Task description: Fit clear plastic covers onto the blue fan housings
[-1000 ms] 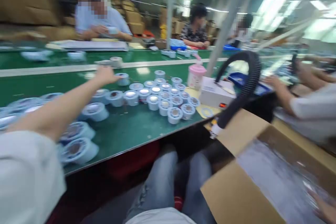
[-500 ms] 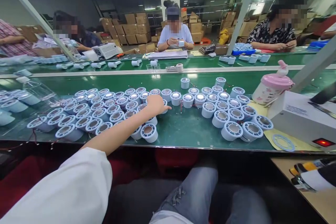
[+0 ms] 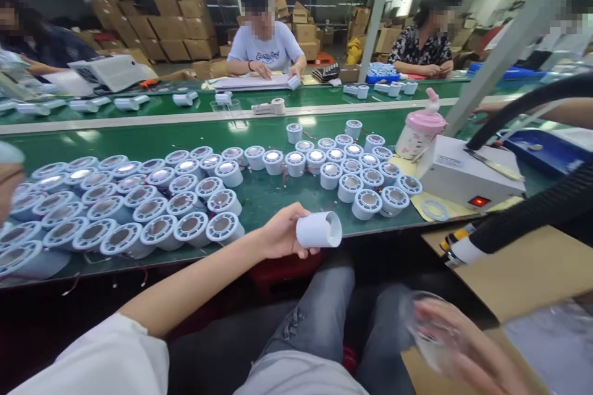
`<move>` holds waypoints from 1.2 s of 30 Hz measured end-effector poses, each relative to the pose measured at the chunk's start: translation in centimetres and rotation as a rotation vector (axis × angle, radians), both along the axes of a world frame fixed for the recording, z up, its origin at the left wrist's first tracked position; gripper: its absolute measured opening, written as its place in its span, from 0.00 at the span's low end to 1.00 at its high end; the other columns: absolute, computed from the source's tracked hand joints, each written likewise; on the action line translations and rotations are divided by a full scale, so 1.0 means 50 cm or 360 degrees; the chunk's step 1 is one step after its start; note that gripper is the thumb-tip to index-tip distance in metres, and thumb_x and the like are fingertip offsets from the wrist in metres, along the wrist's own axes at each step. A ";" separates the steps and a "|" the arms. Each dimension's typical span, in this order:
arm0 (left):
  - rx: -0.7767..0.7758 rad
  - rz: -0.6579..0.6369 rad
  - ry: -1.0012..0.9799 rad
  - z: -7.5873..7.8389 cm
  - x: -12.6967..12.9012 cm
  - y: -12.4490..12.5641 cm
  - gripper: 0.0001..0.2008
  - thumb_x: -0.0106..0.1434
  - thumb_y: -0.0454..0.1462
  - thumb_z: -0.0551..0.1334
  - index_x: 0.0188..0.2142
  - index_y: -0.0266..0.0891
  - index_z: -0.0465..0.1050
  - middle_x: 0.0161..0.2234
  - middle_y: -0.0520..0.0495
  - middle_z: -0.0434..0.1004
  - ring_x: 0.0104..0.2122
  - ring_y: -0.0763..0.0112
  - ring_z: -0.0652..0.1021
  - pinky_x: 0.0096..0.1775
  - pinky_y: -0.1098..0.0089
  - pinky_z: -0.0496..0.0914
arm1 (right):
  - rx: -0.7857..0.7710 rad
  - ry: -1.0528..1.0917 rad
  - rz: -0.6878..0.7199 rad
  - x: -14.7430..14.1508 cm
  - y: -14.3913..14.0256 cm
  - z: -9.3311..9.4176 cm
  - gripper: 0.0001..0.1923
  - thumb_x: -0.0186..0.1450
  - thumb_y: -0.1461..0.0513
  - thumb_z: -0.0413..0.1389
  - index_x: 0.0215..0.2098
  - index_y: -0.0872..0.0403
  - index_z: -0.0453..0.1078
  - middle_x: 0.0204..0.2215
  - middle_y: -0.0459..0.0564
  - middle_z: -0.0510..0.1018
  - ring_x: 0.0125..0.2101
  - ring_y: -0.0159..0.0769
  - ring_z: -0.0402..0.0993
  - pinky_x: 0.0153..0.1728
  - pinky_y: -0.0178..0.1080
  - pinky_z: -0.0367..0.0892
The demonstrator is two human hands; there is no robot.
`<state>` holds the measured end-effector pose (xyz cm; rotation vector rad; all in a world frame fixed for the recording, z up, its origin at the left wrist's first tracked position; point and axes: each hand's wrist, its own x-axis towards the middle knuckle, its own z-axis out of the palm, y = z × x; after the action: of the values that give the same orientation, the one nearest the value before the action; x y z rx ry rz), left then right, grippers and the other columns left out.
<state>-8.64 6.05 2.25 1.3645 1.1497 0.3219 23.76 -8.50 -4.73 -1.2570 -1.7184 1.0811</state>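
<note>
My left hand is closed around a light-blue cylindrical housing, tipped on its side above the table's front edge. Its hollow end faces right. Low at the right, my right hand is smeared by motion and grips a clear, round plastic piece whose exact kind I cannot make out. Similar light-blue housings with round metallic centres and thin wires stand on the green table: a large group at the left and a smaller group at the right.
A grey box with a red lit switch, a pink-lidded cup and a black hose stand at the right. Cardboard lies below. A person works across the belt; an arm reaches in at right.
My left hand has come back from among the housings toward me, now with one housing in it. The right hand has entered at lower right with a clear piece. The view has turned right.
</note>
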 end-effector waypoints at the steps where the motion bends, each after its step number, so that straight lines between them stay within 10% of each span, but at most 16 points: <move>1: -0.0296 -0.0013 -0.0274 -0.020 0.023 -0.011 0.25 0.59 0.50 0.41 0.39 0.35 0.66 0.29 0.42 0.73 0.25 0.66 0.74 0.21 0.70 0.68 | 0.0059 -0.0106 0.0038 -0.018 0.005 0.007 0.20 0.67 0.54 0.51 0.57 0.42 0.64 0.55 0.52 0.67 0.52 0.47 0.69 0.46 0.46 0.72; 3: -0.0783 -0.0029 -0.0610 -0.052 0.063 -0.031 0.26 0.57 0.55 0.47 0.36 0.35 0.66 0.26 0.44 0.71 0.23 0.68 0.72 0.20 0.71 0.67 | 0.0235 -0.0374 0.0085 -0.061 0.025 0.026 0.23 0.66 0.57 0.52 0.60 0.42 0.61 0.55 0.53 0.64 0.53 0.48 0.67 0.50 0.46 0.69; 6: -0.0870 -0.0289 -0.0550 -0.067 0.101 -0.050 0.22 0.56 0.54 0.55 0.36 0.36 0.66 0.24 0.49 0.68 0.19 0.74 0.68 0.16 0.76 0.62 | 0.0515 -0.0735 0.0001 -0.113 0.062 0.052 0.26 0.65 0.61 0.52 0.62 0.44 0.59 0.56 0.57 0.59 0.53 0.50 0.65 0.50 0.51 0.68; 13: 0.0732 -0.0792 0.0224 -0.008 0.121 -0.073 0.10 0.59 0.40 0.60 0.40 0.41 0.74 0.37 0.48 0.70 0.34 0.69 0.72 0.36 0.71 0.66 | 0.0362 -0.0923 0.0014 -0.120 0.084 0.057 0.13 0.59 0.68 0.55 0.41 0.49 0.72 0.58 0.55 0.60 0.51 0.50 0.65 0.45 0.53 0.70; 17: 0.0904 -0.0595 0.0111 -0.020 0.116 -0.085 0.16 0.58 0.43 0.64 0.45 0.41 0.72 0.40 0.47 0.69 0.37 0.67 0.72 0.39 0.70 0.66 | -0.0012 -0.0497 0.0068 -0.119 0.077 0.066 0.01 0.60 0.62 0.58 0.31 0.51 0.70 0.51 0.52 0.66 0.49 0.44 0.68 0.47 0.46 0.68; 24: 0.1062 -0.0464 -0.0251 -0.085 0.108 -0.069 0.31 0.43 0.47 0.73 0.48 0.43 0.74 0.42 0.44 0.66 0.44 0.62 0.70 0.47 0.62 0.67 | -0.0288 0.0106 -0.0255 -0.128 0.083 0.083 0.17 0.65 0.54 0.53 0.22 0.54 0.70 0.41 0.54 0.70 0.43 0.42 0.70 0.36 0.38 0.69; 30: 0.0446 -0.0547 -0.0584 -0.101 0.112 -0.082 0.33 0.51 0.40 0.71 0.57 0.44 0.64 0.53 0.41 0.68 0.50 0.59 0.72 0.47 0.62 0.70 | -0.0640 0.0705 -0.0317 -0.107 0.089 0.063 0.16 0.62 0.52 0.58 0.23 0.54 0.75 0.47 0.54 0.73 0.47 0.46 0.73 0.39 0.42 0.74; 36: -0.0160 -0.0288 -0.0807 -0.086 0.110 -0.095 0.33 0.55 0.38 0.69 0.58 0.44 0.60 0.49 0.43 0.70 0.41 0.66 0.75 0.40 0.65 0.75 | 0.0116 0.0045 -0.0033 -0.098 0.066 0.067 0.21 0.56 0.63 0.65 0.48 0.46 0.72 0.56 0.51 0.70 0.55 0.45 0.67 0.54 0.45 0.66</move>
<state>-3.16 1.30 -2.07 1.1962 0.6101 0.4425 18.85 -5.20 -1.38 -1.2064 -1.7047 1.0106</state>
